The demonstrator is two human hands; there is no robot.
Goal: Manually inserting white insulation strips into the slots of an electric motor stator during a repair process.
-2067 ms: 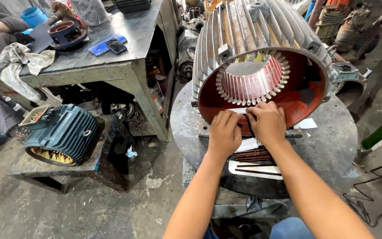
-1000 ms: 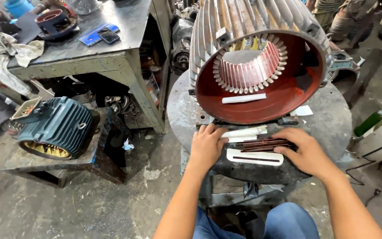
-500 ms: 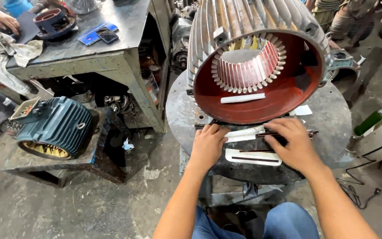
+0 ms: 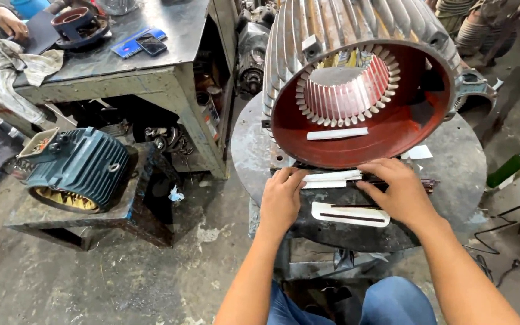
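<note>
1. On the round metal stand (image 4: pixel 260 150), just in front of the red motor housing (image 4: pixel 392 129): white paper strips (image 4: pixel 331 178), long axis left to right, parallel to the housing's lower rim.
2. Left hand (image 4: pixel 282 200) palm down, fingers (image 4: pixel 288 176) together, tips touching the strips' left end.
3. Right hand (image 4: pixel 399 191) flat over thin dark sticks (image 4: pixel 430 182) lying the same way, fingers loosely spread; whether gripping anything, cannot tell.
4. Nearer the body: another white strip (image 4: pixel 347 213), also crosswise.
5. Inside the housing: one more strip (image 4: pixel 337 133), horizontal.
</note>
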